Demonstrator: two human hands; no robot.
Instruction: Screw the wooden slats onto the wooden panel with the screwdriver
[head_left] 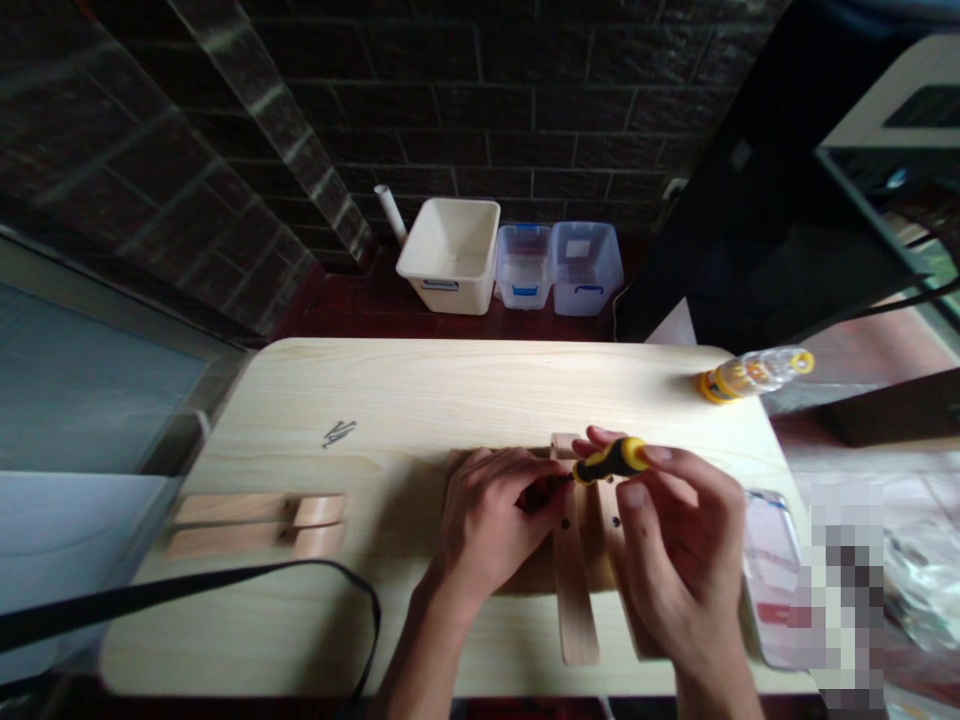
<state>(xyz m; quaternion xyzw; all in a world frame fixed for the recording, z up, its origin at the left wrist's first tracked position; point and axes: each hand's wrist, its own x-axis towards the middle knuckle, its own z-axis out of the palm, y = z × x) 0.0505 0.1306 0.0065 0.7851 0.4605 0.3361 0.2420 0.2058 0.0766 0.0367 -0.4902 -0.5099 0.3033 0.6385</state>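
A yellow and black screwdriver is held in my right hand, its handle end between the thumb and fingers. My left hand rests on a brown wooden piece, its thumb and forefinger pinched together near the screwdriver's tip. Whatever lies in that pinch is too small to make out. Two long wooden strips stick out toward me from the piece: one between my hands, with a dark hole, the other partly under my right hand.
Several screws and wooden parts lie on the left of the table. A clear bottle with yellow ends is at the back right, a white tray at the right edge. A black strap crosses the front left. Bins stand behind.
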